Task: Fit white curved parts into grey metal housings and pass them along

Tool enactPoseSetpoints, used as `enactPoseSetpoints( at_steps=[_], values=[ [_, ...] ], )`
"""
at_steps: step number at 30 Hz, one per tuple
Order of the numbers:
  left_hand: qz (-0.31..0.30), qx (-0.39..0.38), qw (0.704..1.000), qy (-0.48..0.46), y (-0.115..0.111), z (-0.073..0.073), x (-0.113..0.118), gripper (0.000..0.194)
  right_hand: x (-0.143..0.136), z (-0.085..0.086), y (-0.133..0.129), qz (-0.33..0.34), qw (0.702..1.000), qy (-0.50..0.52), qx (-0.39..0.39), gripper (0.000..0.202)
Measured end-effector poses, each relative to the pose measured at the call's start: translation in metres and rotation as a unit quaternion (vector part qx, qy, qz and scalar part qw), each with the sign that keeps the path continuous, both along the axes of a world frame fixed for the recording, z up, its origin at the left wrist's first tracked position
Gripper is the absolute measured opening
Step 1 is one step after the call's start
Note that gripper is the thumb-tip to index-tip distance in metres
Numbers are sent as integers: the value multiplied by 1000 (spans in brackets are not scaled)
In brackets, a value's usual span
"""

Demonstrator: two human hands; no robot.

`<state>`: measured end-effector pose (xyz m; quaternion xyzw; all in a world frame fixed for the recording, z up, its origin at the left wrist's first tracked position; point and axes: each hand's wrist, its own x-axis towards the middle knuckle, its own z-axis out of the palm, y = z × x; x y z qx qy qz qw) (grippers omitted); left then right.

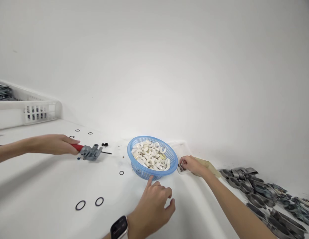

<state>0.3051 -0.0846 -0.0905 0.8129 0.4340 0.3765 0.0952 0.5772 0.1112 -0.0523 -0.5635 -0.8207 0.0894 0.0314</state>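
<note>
My left hand (154,204), with a watch on its wrist, is over the white table just in front of a blue basket (144,172) of white curved pieces (150,154). Its fingers are loosely bent and apart, with nothing held, and one fingertip is at the basket's rim. To the right of the basket, my right hand (191,165) reaches into a small clear tray (180,147) with small metal pieces (181,168). Its thumb and fingers are pressed together there; whatever may be between them is too small to make out.
At the left, another person's hand (53,144) holds a red-handled tool (77,146) at a grey metal part (91,152). Black rings (99,201) lie around the table. Many grey metal parts (256,189) are spread at the right. A white crate (51,111) stands at the back left.
</note>
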Motion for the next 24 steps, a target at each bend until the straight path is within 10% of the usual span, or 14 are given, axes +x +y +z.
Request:
enactPoseSetpoints(
  at_steps=[17, 24],
  values=[
    [17, 34, 999, 15, -1, -5, 2, 13, -4, 4, -9, -10, 999, 27, 35, 28],
    [-19, 186, 977, 98, -12, 6, 4, 14, -2, 6, -14, -12, 999, 30, 34, 24]
  ],
)
